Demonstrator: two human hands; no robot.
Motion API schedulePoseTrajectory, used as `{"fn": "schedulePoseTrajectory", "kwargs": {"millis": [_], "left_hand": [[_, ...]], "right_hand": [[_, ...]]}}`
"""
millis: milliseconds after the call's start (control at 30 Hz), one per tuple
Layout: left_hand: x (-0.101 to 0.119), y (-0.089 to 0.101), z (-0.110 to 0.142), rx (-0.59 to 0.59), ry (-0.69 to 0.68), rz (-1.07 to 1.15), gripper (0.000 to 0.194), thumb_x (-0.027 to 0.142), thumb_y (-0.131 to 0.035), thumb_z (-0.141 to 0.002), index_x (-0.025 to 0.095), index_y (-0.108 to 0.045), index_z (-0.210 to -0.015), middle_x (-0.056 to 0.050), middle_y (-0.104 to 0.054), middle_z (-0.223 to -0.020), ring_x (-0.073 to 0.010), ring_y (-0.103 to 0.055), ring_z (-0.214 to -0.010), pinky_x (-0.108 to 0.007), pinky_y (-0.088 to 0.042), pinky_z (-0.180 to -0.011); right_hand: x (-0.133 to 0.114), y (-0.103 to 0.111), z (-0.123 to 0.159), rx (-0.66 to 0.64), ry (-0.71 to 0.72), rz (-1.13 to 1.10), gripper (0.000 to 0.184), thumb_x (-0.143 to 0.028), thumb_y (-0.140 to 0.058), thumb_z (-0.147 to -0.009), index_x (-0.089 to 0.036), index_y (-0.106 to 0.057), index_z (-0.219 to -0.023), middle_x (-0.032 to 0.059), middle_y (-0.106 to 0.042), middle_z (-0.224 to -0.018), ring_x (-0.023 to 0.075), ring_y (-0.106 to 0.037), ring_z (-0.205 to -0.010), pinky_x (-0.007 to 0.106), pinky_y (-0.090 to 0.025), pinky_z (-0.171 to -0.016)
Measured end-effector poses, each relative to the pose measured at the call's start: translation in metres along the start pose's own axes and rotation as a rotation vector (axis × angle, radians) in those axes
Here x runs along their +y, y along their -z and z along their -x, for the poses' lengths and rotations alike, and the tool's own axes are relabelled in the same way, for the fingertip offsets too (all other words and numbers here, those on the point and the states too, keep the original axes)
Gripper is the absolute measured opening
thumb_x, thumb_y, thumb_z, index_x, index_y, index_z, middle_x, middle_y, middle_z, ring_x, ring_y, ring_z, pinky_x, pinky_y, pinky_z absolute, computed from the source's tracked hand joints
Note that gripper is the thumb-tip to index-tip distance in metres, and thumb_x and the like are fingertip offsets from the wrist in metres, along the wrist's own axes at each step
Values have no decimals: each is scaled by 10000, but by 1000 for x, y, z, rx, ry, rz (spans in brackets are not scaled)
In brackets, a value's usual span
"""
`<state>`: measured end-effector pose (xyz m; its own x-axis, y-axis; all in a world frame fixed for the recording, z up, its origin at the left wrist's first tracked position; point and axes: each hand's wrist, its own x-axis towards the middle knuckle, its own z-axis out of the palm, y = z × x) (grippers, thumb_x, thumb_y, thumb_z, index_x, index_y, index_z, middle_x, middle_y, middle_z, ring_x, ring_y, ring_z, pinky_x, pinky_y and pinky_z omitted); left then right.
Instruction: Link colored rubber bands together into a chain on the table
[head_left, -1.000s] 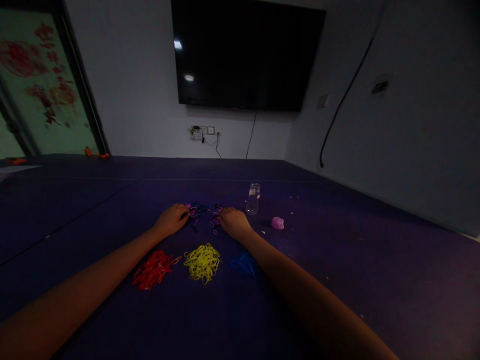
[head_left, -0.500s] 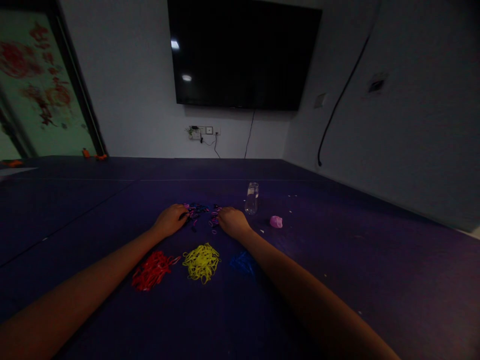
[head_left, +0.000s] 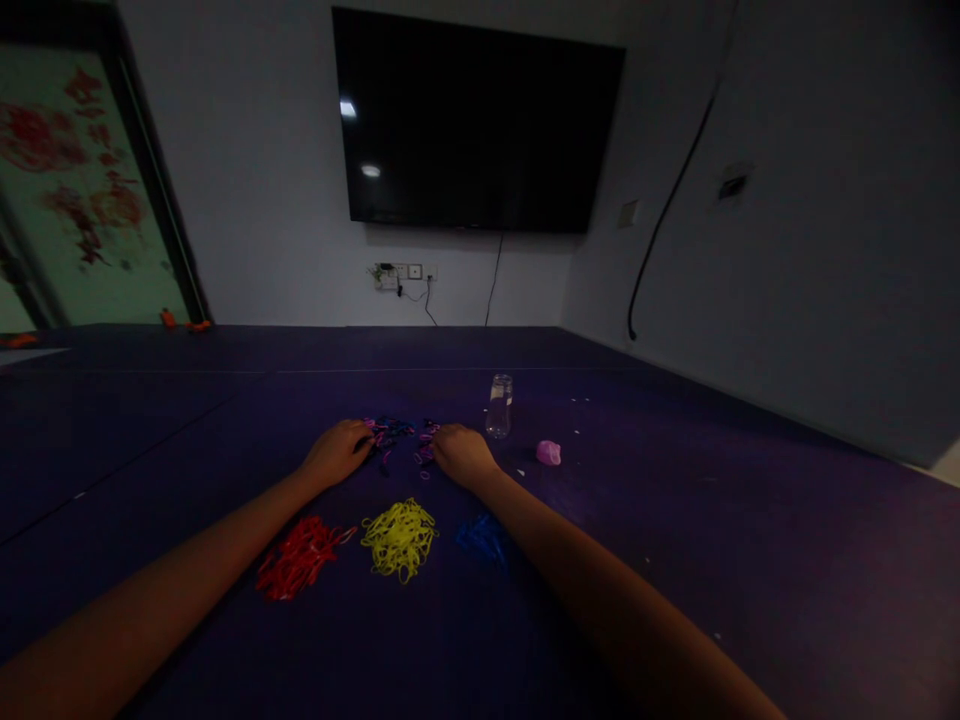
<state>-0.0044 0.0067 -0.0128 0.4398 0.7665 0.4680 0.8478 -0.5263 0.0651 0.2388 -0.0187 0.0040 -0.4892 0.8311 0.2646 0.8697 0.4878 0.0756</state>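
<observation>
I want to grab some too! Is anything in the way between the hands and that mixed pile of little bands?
Nothing visible. The left hand and right hand rest at either edge of the mixed bands, fingers touching them.

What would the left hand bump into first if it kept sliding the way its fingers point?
Probably the mixed pile of small bands: the left hand points right at it, fingertips already at its edge. Depth is hard to judge.

Three sorted band piles: red pile, yellow pile, blue pile; one jar.

Dark purple table: red bands, yellow bands, blue bands, mixed bands, bottle, pink lump.
</observation>
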Motion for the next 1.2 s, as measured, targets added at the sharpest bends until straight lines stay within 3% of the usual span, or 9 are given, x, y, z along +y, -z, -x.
{"fn": "schedulePoseTrajectory", "kwargs": {"millis": [600,933,1200], "left_hand": [[-2,-1,-1,-24,-2,-7,216,245,-438,-863,176,-642,-864,-85,-674,-926,-215,-609,-892,-347,-473,-820],[1,4,-1,-35,-11,9,216,242,-429,-859,183,-627,-797,-67,-658,-817,-205,-605,-815,-328,-471,-761],[-3,0,-2,-35,-25,-21,241,272,-418,-874,172,-635,-848,-89,-661,-887,-221,-605,-868,-355,-470,-818]], "right_hand": [[0,2,0,-15,-7,-14,337,-251,-370,-931,-127,-670,-1023,139,-666,-1093,208,-607,-1010,279,-445,-850],[-1,3,0,-26,-9,-5,339,-252,-366,-935,-129,-668,-1027,143,-662,-1095,210,-606,-1016,283,-450,-850],[0,2,0,-37,0,1,363,-244,-339,-935,-107,-660,-1039,158,-656,-1096,221,-602,-1013,294,-447,-862]]}}
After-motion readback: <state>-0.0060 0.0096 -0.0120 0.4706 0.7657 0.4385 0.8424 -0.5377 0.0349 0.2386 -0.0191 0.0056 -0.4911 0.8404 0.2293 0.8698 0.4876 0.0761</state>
